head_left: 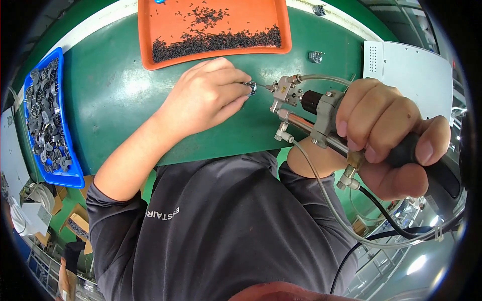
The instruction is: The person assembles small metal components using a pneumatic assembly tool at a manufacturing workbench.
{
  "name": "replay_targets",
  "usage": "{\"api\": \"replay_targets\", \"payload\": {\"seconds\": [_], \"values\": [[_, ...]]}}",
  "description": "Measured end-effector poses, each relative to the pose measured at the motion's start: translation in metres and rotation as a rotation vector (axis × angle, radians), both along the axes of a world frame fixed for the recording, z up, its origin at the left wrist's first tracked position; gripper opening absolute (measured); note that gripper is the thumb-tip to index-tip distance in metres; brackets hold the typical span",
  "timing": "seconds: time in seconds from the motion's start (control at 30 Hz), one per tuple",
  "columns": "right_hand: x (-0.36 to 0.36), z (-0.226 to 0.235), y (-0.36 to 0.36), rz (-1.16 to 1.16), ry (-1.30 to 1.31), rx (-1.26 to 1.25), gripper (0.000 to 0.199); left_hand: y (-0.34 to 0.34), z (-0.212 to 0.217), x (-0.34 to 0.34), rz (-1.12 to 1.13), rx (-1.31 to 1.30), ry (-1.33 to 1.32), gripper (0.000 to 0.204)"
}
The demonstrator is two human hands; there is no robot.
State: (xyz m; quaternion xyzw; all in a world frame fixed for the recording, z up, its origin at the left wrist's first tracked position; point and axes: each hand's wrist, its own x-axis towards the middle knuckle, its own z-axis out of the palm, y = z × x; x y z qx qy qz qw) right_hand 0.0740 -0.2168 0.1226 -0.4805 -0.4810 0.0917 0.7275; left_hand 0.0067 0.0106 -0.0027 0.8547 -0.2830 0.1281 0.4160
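Over the middle of the green tabletop, my left hand [206, 95] is closed in a pinch on a small dark part [252, 89] with a shiny end. My fingers hide most of it. My right hand [386, 130] wraps round the dark handle of a dispensing gun [287, 95] with a metal valve head and hoses. The gun's thin needle [264, 86] points left at the shiny end of the part, right up against it; I cannot tell whether they touch.
An orange tray [216, 56] of tiny black pieces lies beyond my left hand. At the left stands a blue bin [75, 173] of grey and black parts. One small clear-and-dark part [316, 56] sits right of the tray, near a white metal box [416, 70]. A clear hose [321, 193] loops below the gun.
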Motion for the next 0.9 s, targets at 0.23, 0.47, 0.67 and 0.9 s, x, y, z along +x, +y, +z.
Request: {"api": "replay_targets", "payload": {"seconds": [0.23, 0.47, 0.67, 0.9], "values": [[-0.008, 0.025, 0.024, -0.193, 0.095, -0.226, 0.018, 0.001, 0.005, 0.001, -0.04, -0.038, 0.03, 0.013], [-0.008, 0.024, -0.01, -0.109, 0.019, -0.029, 0.031, -0.001, 0.002, -0.002, -0.015, -0.022, 0.004, 0.014], [-0.015, 0.026, -0.022, -0.133, 0.043, 0.002, 0.033, 0.002, -0.003, -0.001, -0.019, -0.026, 0.014, 0.019], [-0.01, 0.018, -0.017, -0.077, 0.074, 0.002, 0.034, -0.003, -0.004, -0.001, -0.011, -0.029, 0.013, 0.019]]}}
